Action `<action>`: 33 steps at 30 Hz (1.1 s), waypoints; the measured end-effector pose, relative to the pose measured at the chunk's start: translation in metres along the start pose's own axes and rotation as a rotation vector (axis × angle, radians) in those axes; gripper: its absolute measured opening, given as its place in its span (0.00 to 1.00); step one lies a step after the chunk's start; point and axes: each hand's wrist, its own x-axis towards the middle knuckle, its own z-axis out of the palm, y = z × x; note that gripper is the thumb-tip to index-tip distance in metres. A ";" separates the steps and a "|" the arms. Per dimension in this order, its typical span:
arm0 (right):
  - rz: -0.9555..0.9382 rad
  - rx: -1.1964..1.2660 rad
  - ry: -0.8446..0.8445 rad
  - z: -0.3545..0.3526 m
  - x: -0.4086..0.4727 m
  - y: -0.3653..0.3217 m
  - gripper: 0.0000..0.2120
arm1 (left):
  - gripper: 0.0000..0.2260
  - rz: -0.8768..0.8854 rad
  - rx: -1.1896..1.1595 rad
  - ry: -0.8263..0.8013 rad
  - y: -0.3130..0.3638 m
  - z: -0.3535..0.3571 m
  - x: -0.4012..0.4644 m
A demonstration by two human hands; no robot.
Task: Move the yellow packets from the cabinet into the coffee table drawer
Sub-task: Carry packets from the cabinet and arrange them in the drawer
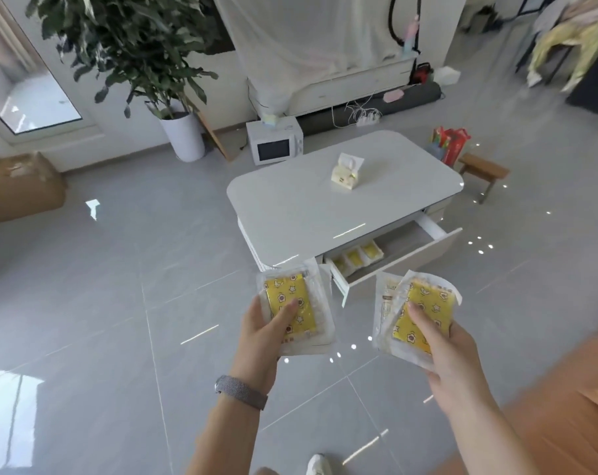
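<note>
Grey tile floor (85,303), drawer (393,255) already pulled open; left hand (263,337) and right hand (451,358) each grip yellow packets (290,303), fingers pinching them flat, probably for dropping in.

Bright, even daylight fills the room; it enters from the window (30,94) at the upper left of the frame, whose pane is nearly blown out; the grey floor (85,320) is glossy and carries pale streaks and small round glints, thickest at centre right and lower centre; a long highlight crosses the table (290,200) near its front edge; shadows are soft and faint; the wide lens bends straight lines, so the floor seams curve and the corners stretch; the right edge and lower right are smeared with blur; the far top right is soft; the centre is fairly sharp.
</note>
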 end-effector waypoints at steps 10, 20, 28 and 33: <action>-0.004 0.064 0.091 -0.043 0.104 -0.061 0.08 | 0.11 -0.061 0.018 -0.058 -0.014 0.115 0.095; -0.033 0.001 0.082 -0.051 0.270 -0.151 0.12 | 0.10 -0.073 0.032 -0.070 -0.021 0.232 0.244; 0.004 -0.047 0.102 -0.078 0.364 -0.203 0.11 | 0.11 -0.077 -0.011 -0.099 -0.020 0.322 0.320; 0.051 -0.095 0.060 -0.094 0.419 -0.214 0.11 | 0.10 -0.074 -0.032 -0.027 -0.036 0.348 0.349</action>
